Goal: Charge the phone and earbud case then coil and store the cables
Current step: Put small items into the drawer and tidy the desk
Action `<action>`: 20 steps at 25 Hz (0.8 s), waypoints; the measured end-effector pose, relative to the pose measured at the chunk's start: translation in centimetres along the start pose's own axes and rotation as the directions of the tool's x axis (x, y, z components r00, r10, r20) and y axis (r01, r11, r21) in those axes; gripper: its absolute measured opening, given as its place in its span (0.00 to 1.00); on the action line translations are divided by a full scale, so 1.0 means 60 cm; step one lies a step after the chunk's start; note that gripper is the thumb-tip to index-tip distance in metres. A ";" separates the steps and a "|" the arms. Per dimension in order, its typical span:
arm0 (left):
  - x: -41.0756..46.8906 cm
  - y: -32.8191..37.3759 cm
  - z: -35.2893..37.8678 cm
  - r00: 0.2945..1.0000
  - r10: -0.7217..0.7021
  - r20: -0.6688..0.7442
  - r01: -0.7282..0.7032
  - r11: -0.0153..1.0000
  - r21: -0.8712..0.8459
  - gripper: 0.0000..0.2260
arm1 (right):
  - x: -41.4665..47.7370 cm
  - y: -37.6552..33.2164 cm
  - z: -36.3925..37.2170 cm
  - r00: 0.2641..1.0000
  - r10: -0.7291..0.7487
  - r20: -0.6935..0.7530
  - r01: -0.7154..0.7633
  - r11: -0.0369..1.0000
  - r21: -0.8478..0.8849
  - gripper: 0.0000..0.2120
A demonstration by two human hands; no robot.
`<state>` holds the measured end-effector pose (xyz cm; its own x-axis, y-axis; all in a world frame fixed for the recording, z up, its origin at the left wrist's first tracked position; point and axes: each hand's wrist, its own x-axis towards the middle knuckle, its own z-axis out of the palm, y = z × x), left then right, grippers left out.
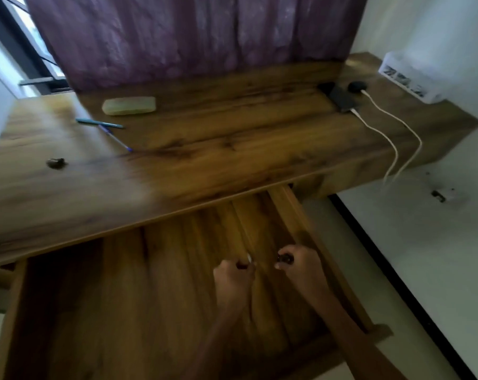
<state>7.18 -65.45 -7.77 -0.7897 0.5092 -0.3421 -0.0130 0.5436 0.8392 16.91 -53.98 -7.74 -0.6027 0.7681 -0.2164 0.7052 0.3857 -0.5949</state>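
left hand: fingers were curled round a small dark piece with a white tip. Too blurred for me to name it.
right hand: fingers were pinched on a small dark lump. Couldn't ID that either.
drawer: stood pulled out under the surface, with both hands over its right part. Wood-grain laminate, flat floor, low straight walls.
step (my read): sorting small bits in the drawer. I'd have kept both low and set them flat by the right wall, leaving floor room for coils.
surface: same glossy wood-grain, hard, square-edged.
phone: dark flat slab at the far right of the surface, with the phone cable in its near end.
earbud case: dark rounded pebble just beyond the phone, with the case cable plugged in.
cables: white, thin, limp. Both hung over the right edge, so not yet coiled.
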 end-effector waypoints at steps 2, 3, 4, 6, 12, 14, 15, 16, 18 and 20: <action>-0.019 -0.014 0.054 0.996 -0.067 0.057 0.068 0.998 -0.002 0.08 | -0.019 0.034 -0.003 0.998 0.004 0.059 0.003 0.994 -0.107 0.15; -0.022 -0.020 0.070 0.994 -0.092 0.060 0.093 0.996 -0.017 0.10 | -0.026 0.039 0.000 0.997 -0.006 0.079 0.018 0.989 -0.148 0.14; -0.026 -0.021 0.086 0.992 -0.116 0.055 0.118 0.993 -0.027 0.12 | -0.032 0.046 0.001 0.996 -0.014 0.090 0.029 0.984 -0.173 0.13; -0.028 -0.027 0.108 0.983 -0.180 0.022 0.181 0.983 -0.015 0.13 | -0.038 0.055 0.003 0.994 -0.024 0.105 0.046 0.975 -0.215 0.09; -0.012 -0.056 0.143 0.961 -0.274 -0.028 0.271 0.960 -0.076 0.09 | -0.023 0.065 0.012 0.987 -0.047 0.151 0.092 0.947 -0.309 0.08; -0.010 -0.059 0.145 0.968 -0.251 -0.029 0.249 0.967 -0.059 0.11 | -0.018 0.071 0.015 0.986 -0.040 0.164 0.089 0.947 -0.310 0.09; -0.009 -0.060 0.145 0.972 -0.234 -0.026 0.232 0.972 -0.041 0.13 | -0.018 0.073 0.016 0.985 -0.044 0.164 0.093 0.948 -0.306 0.09; -0.009 -0.060 0.144 0.976 -0.216 -0.017 0.215 0.976 -0.031 0.14 | -0.018 0.076 0.017 0.985 -0.052 0.163 0.100 0.948 -0.302 0.09; -0.008 -0.059 0.139 0.981 -0.195 0.005 0.195 0.980 -0.028 0.13 | -0.018 0.079 0.018 0.986 -0.075 0.148 0.115 0.952 -0.284 0.10; -0.007 -0.056 0.132 0.985 -0.171 0.011 0.171 0.985 -0.014 0.11 | -0.020 0.078 0.018 0.989 -0.091 0.113 0.119 0.955 -0.271 0.10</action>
<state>12.41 -62.23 -13.81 -0.7691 0.4161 -0.4851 -0.1563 0.6136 0.7740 20.52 -53.67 -11.08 -0.7026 0.6670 -0.2479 0.7034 0.5982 -0.3840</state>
